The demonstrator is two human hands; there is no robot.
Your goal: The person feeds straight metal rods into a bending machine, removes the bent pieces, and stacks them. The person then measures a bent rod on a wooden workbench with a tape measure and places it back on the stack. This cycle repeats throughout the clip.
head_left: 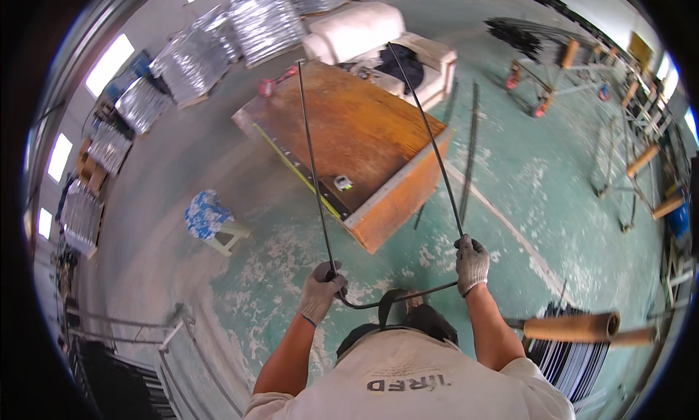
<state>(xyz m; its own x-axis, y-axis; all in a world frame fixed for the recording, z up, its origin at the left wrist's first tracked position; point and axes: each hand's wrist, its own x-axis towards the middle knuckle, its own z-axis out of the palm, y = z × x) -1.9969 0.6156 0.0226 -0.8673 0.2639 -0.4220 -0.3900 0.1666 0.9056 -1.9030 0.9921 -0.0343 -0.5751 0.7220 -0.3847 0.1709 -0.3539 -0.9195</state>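
My left hand (322, 290), in a light knitted work glove with grey fingers, is closed around one side of a thin black rod bent into a U (399, 297). My right hand (473, 263), gloved alike, grips the other side near its bend. The closed end of the U lies close to my waist, and its two long legs reach away from me over a rusty brown work table (364, 114). Whether the legs touch the tabletop I cannot tell. A small tape measure (342, 182) lies on the table, and a yellow-edged measuring strip (295, 169) runs along its left edge.
Behind the table stands a cream sofa (357, 32) with dark cloth on it. To the left are a stool with a blue-and-white cover (207, 214) and wrapped pallets (186, 61). Metal racks (564, 77), a brown tube (568, 327) and bundled rods (571, 354) are at the right.
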